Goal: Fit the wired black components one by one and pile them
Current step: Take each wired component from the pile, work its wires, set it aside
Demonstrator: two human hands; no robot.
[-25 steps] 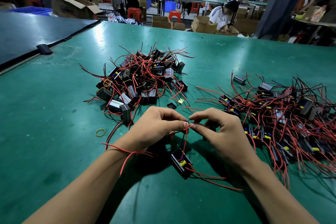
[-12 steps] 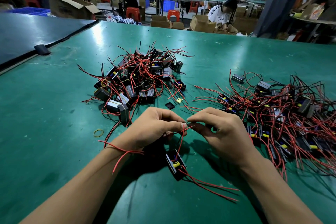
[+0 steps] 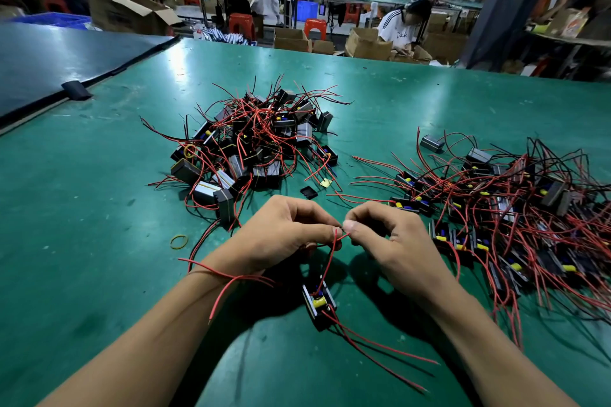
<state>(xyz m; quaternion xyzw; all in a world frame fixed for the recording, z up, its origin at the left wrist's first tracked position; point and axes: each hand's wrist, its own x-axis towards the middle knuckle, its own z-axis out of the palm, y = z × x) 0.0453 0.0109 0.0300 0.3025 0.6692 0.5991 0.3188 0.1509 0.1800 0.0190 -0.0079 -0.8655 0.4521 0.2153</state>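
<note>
Black component (image 3: 319,302), its yellow part showing, sits just below your two hands, between the wrists. Its red wire (image 3: 330,258) runs up to your fingertips. Whether it rests on the worktop (image 3: 99,241) or dangles is hard to tell. Your left hand (image 3: 284,235) and right hand (image 3: 393,241) both pinch that wire, thumbs and forefingers meeting tip to tip. Over the last second almost nothing has shifted: the pinch holds, and the component has only drifted a little toward your left wrist. So you are probably still working the wire of this one piece, and it has not joined the pile (image 3: 251,145) beyond your left hand. The tangled heap (image 3: 512,208) just off your right hand looks far from used up.
</note>
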